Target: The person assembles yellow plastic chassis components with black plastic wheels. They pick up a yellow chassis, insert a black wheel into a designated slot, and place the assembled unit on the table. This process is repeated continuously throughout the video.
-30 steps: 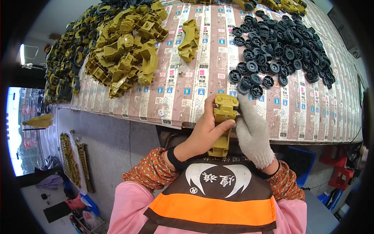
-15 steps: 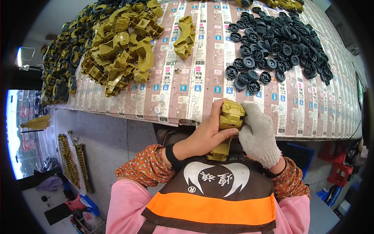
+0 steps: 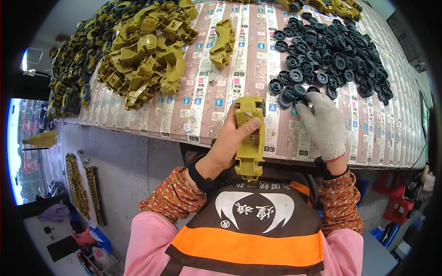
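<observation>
Since half a second earlier, the gloved right hand (image 3: 324, 124) had left the yellow toy-car body (image 3: 250, 154) and reached forward to the heap of black wheels (image 3: 334, 57), while the bare left hand (image 3: 226, 140) had shifted the body slightly leftward and turned more of its long face into sight. In the head camera's view, the right forearm rose from the lower right, back of the hand upward. Its fingers were partly curled, thumb and fingertips at the nearest wheels; whether they had closed on one could not be told. From the lower left, the other hand gripped the body along its left side, thumb laid across its upper face. The body ran lengthwise away from the person, its far part seen against the patterned table (image 3: 207, 124), its near end by the dark apron (image 3: 248, 246). One dark wheel (image 3: 261, 108) sat at its far right corner.
</observation>
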`<state>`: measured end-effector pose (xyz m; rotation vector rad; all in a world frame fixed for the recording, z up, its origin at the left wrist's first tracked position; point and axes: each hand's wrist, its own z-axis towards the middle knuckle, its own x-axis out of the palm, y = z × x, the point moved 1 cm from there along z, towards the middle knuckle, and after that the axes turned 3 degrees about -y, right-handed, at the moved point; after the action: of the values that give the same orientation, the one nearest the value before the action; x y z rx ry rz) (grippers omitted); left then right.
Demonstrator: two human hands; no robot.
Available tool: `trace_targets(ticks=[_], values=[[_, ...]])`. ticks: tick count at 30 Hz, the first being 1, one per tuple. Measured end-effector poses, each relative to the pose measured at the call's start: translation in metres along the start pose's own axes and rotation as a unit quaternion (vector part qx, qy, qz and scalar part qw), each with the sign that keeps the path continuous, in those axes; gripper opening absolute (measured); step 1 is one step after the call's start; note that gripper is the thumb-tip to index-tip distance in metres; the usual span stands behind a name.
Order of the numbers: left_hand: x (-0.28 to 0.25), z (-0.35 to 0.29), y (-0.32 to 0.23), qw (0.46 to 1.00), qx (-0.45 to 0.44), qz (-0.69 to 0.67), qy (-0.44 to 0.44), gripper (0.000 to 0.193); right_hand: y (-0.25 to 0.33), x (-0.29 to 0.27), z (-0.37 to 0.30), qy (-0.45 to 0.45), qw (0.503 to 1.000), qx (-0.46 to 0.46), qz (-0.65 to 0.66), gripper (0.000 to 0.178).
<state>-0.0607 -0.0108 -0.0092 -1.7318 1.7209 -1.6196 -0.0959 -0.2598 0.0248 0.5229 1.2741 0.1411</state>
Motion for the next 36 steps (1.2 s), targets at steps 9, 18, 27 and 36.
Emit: trace_targets(ticks=[9,18,27,36], values=[[0.001,0.003,-0.004,0.996,0.035,-0.080,-0.028,0.044,-0.008,0.014,-0.016,0.048,0.997,-0.004,0.057,0.033],[0.006,0.009,0.000,0.992,0.087,-0.068,-0.062,0.045,0.054,0.010,-0.070,0.111,0.928,0.038,0.353,0.030],[0.014,0.008,0.000,0.985,0.139,-0.068,-0.074,0.044,0.062,0.004,-0.083,0.122,0.936,-0.009,0.329,0.035],[0.022,0.001,0.000,0.971,0.226,0.016,-0.074,0.056,0.063,0.007,-0.097,0.148,0.934,-0.004,0.326,0.041]])
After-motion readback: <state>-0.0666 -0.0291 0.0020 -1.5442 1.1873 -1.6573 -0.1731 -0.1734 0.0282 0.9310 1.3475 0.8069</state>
